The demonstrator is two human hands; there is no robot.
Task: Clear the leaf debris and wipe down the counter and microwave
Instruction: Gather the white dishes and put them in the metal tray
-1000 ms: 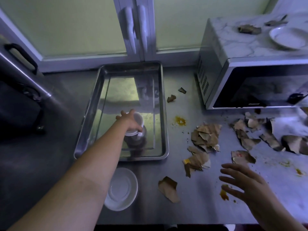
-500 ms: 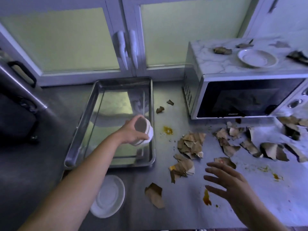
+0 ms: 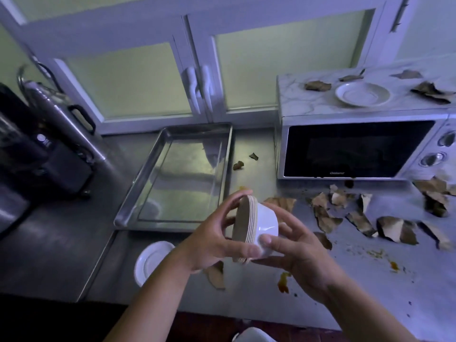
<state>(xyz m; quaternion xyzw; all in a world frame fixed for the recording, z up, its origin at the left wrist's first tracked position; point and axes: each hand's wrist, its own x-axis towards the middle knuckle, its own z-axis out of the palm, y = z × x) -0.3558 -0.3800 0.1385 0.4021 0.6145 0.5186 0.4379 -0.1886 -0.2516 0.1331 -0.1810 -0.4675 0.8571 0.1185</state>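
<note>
- Tray lies on the counter, left of and beyond the hands; small plate at the near edge.
- Left hand: fingers curled round the rim end of a stack of cups, which is held tipped on its side above the counter.
- Right hand: thumb and fingers pinch the stack's base end.
- Leaf debris is strewn on the counter right of the hands, with more on top of the microwave around a saucer.
- Orange stains unwiped, no cloth in view. My read: clearing barely started, wiping not begun.
</note>
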